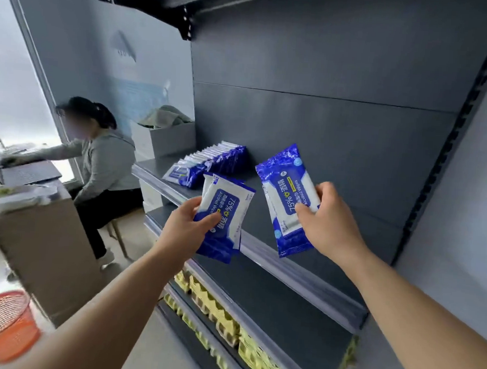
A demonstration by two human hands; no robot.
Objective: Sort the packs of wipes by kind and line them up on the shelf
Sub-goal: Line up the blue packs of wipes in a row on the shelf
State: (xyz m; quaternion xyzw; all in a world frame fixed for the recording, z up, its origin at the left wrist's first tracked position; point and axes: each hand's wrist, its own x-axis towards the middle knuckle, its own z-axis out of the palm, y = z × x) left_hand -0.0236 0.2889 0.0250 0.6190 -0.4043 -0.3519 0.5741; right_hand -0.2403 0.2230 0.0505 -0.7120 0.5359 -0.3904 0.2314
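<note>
body: two arms in view, both bare from forearm to fingers | sleeves: none visible | left hand: no glove, ring or watch | right hand: no glove, ring or watch | nails: short, unpainted | markings: none seen

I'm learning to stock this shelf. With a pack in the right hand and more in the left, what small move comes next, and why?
Probably carry the right hand and its pack leftward and stand it at the near end of the row of packs on the shelf. The labels look alike, and the left hand holds more packs waiting.
</note>
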